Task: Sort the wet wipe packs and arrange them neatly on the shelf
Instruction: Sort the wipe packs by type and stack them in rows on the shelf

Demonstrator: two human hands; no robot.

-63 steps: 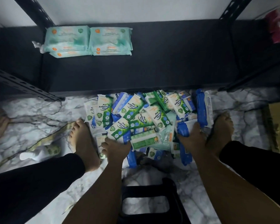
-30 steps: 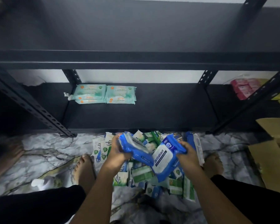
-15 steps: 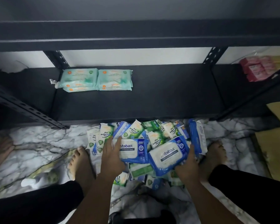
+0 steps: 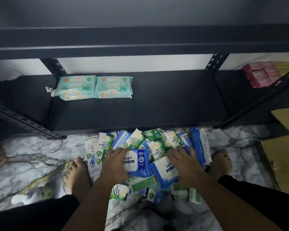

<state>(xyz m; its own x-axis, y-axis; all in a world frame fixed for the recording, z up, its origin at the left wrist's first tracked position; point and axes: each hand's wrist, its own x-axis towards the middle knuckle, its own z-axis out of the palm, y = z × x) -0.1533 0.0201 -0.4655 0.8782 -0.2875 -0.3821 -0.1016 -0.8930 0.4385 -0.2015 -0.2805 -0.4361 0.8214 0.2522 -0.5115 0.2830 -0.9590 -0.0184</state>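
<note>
Beyond the hands, only mint-green soft packs (image 4: 95, 87) lie on the black metal shelf (image 4: 157, 110); left hand (image 4: 115, 162) and right hand (image 4: 183, 165) rest spread-fingered on unsorted blue plastic packs (image 4: 138, 161).

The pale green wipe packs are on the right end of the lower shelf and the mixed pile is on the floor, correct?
Not quite. The head view shows the pale green packs toward the left end of the lower shelf; the mixed pile is on the floor.

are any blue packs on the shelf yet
No, the blue packs lie on the floor; the shelf in front bears mint-green packs.
</note>
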